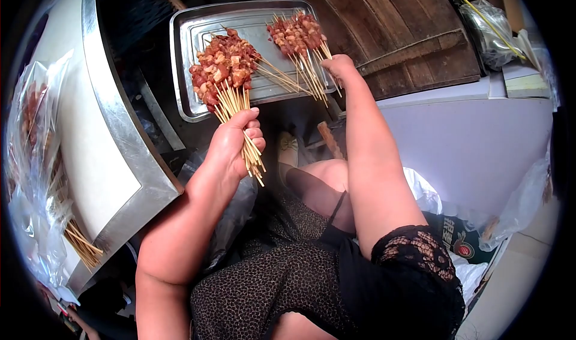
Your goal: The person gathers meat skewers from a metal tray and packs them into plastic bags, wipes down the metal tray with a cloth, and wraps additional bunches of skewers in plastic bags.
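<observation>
My left hand (236, 142) is closed around the wooden sticks of a thick bundle of meat skewers (227, 67). The raw meat chunks point away from me, over the left part of a shallow metal tray (183, 103). A second group of meat skewers (298, 35) lies at the tray's right side, its sticks fanned toward me past the rim. At that right edge my right hand (339, 67) has its fingers closed on the end of a skewer stick; the fingertips are partly hidden. A few more sticks slant between the two groups.
To the left, a white counter (111, 154) with a metal edge carries a clear plastic bag (39, 178) of skewers. Dark wooden boards (384, 22) lie behind on the right, beside a pale panel (462, 142). Plastic bags hang or lie at the right.
</observation>
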